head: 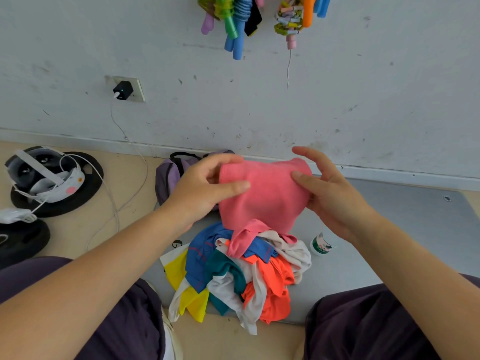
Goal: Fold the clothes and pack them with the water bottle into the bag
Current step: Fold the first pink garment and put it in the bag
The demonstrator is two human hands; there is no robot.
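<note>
A pink garment (262, 198) hangs in the air above the pile, held from both sides. My left hand (207, 185) pinches its left edge between thumb and fingers. My right hand (327, 188) pinches its right edge with the thumb on the front. Below lies a heap of clothes (239, 274) in blue, teal, orange, yellow and white on a grey mat (389, 229). A small white water bottle (322, 244) with a green label lies right of the heap. A purple bag (171, 175) sits by the wall behind my left hand, partly hidden.
A headset (44, 175) with white cables rests on black weight plates (23, 240) at the left. A charger (123, 90) sits in a wall socket. Coloured jump ropes (241, 19) hang on the wall above. My knees in dark trousers frame the heap.
</note>
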